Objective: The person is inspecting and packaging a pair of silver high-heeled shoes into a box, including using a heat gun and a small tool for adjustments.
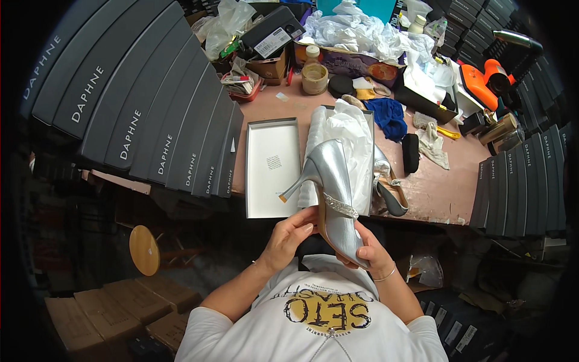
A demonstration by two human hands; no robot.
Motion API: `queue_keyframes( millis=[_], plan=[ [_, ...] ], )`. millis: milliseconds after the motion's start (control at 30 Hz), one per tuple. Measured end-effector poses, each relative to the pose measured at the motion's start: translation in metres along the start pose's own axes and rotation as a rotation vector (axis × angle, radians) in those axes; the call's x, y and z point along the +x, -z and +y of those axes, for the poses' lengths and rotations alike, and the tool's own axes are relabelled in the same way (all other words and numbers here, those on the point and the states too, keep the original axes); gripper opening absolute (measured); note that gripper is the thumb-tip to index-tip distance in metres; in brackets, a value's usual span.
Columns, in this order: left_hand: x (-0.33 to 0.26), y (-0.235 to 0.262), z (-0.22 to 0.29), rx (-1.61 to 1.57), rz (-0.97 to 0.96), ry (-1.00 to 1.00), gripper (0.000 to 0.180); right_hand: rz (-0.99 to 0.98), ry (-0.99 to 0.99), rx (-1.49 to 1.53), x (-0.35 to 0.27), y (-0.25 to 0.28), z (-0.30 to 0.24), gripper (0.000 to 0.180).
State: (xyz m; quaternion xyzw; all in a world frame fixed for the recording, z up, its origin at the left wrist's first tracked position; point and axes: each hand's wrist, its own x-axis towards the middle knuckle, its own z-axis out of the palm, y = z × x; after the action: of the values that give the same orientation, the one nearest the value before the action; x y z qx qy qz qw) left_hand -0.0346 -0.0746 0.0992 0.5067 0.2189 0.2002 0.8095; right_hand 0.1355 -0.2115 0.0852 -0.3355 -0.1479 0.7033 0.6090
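A silver high-heeled shoe [336, 172] with a sparkling strap is held up in front of me, toe toward my body and heel pointing left. My right hand [374, 253] is wrapped round its toe, thumb on top. At its left side, near the strap, my left hand [289, 238] has its fingers curled against the sole edge. Behind the shoe lies an open shoe box filled with white tissue paper [353, 123]. Left of that rests a shallow box lid [271, 142], white inside. The matching silver shoe [393, 196] stands at the right of the box, partly hidden.
Tall stacks of dark shoe boxes flank the table on the left [145, 114] and right [525, 181]. A jar [314, 78], a blue cloth [387, 117], a black brush-like block [410, 152] and an orange heat tool [496, 77] lie farther back. Cardboard cartons [126, 301] sit lower left.
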Motion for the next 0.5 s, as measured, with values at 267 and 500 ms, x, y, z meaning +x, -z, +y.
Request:
queue_keyframes(
  millis=[267,500],
  plan=[
    [0.0039,-0.0043,0.0031,0.049,0.026,0.014,0.042,-0.018,0.039,-0.182,0.0008,0.0038,-0.0025,0.097],
    [0.0013,-0.0039,-0.002,0.065,0.04,-0.01,0.041,-0.036,0.071,-0.244,0.0019,0.0068,0.0007,0.092]
  ],
)
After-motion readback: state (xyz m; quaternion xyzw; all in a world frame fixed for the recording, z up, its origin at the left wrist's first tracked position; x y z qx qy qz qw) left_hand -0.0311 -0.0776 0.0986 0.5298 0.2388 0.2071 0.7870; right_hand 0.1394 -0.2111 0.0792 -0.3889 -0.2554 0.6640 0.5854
